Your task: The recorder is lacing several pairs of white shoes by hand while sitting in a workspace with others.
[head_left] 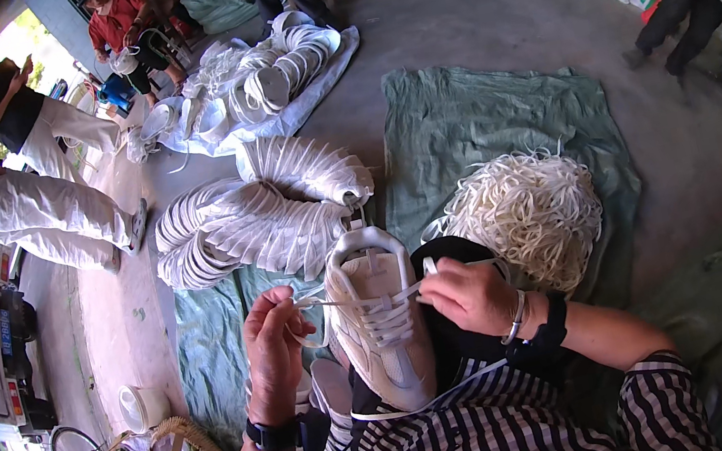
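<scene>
Shoe [396, 369]: in front of the striped shirt [483, 426], toe toward it; probably light, soft-sided; steady it by the sides.
Lace [351, 303]: across the shoe's opening; likely limp, slippery; best taken near the shoe.
Left grip [273, 342]: thumb and fingertips pinching lace.
Right grip [470, 295]: fingers curled, pinching lace opposite.

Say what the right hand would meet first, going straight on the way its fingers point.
Beyond the lace it pinches, the right hand would probably meet the right side of the shoe by its opening; height is unclear, so it might pass above.
</scene>
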Motion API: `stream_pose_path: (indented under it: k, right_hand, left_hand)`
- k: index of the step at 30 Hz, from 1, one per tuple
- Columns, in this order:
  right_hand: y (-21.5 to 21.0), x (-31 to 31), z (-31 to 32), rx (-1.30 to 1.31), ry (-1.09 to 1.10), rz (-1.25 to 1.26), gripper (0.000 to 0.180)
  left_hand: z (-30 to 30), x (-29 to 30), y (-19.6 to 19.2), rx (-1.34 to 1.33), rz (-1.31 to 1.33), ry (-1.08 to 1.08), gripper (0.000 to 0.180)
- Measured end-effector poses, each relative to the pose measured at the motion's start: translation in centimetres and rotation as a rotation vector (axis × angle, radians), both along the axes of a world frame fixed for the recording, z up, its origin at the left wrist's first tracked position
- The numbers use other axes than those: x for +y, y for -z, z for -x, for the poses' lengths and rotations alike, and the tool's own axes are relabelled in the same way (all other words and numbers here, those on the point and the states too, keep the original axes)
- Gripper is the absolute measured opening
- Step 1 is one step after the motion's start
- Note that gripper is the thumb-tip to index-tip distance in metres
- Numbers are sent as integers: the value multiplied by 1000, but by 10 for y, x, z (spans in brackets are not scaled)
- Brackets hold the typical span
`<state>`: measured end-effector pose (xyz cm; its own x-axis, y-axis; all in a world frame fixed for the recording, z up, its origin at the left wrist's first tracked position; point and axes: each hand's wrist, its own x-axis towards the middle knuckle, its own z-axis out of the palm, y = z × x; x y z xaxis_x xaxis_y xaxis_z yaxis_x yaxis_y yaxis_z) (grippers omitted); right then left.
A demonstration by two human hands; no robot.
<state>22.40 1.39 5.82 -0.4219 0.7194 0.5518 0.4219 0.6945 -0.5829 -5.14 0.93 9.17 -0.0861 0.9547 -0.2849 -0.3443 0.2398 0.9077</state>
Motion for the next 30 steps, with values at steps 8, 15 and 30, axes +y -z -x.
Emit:
stream_pose_path:
  k: [8, 15, 30]
  right_hand:
    - [-5, -7, 7, -75, -28, 199, 27]
    - [-1, 20, 16, -33, 96, 577, 21]
    - [-13, 0, 13, -63, -52, 23, 14]
  left_hand:
    - [1, -1, 10, 65, 9, -12, 12]
    - [-13, -4, 17, 163, 30, 67, 10]
    - [0, -8, -1, 104, -46, 48, 12]
